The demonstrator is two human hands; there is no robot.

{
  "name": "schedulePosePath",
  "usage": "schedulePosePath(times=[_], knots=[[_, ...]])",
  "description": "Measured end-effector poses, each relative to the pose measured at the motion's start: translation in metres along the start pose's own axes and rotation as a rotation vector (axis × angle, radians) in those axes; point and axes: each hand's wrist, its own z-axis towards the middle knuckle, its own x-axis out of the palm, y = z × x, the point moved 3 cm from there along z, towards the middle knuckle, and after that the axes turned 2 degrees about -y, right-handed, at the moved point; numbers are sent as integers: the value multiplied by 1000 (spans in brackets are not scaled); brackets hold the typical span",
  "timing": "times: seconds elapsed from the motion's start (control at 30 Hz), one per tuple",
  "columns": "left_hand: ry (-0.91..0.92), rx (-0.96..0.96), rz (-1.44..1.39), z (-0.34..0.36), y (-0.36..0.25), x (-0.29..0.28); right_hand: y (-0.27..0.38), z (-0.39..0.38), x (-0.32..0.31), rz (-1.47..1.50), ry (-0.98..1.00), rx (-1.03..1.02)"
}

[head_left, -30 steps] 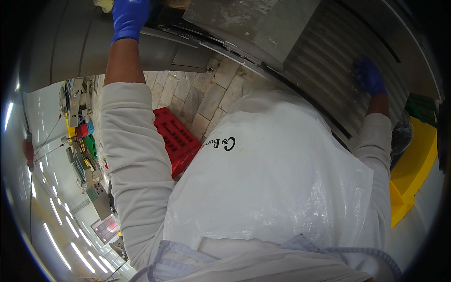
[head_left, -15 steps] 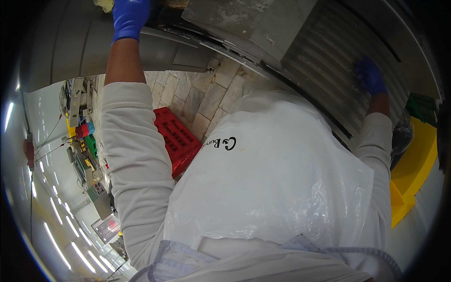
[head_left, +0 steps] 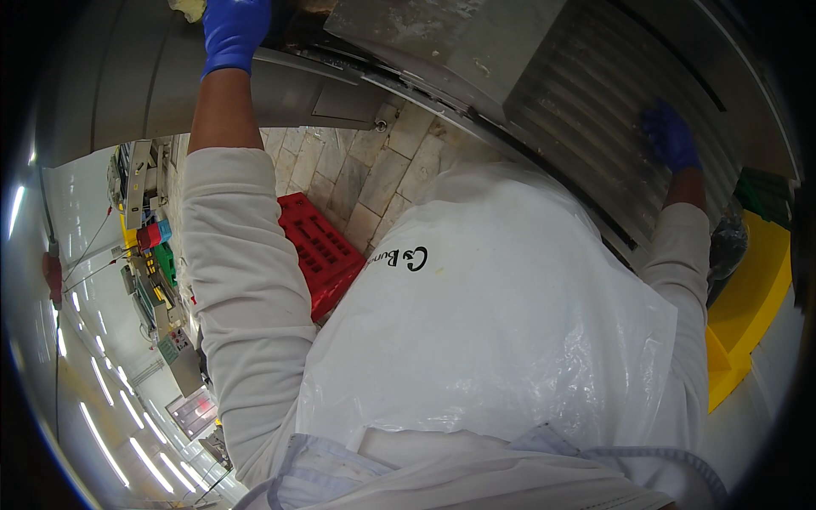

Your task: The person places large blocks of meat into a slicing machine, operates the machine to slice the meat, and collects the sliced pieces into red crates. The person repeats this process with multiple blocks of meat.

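Our blue-gloved right grip is lying over the right part of a ribbed grey metal surface, open ridges stretching leftward; whether its dim fingers are apart or together, we cannot tell. Our blue-gloved left grip is meeting the view's upper edge, its cut-off fingers hiding their state. A pale yellow lump is showing just left of it. Farther out, a red slotted plastic crate is standing on beige floor tiles.
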Motion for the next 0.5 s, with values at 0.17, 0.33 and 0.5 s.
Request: schedulePosePath(times=[0.17, 0.33, 0.5], knots=[[15, -29, -5, 2, -2, 0, -2, 2, 0, -90, -43, 12], [10, 121, 115, -3, 4, 3, 1, -3, 6, -56, -60, 2], [27, -11, 41, -1, 6, 7, -4, 7, -3, -104, -26, 28]])
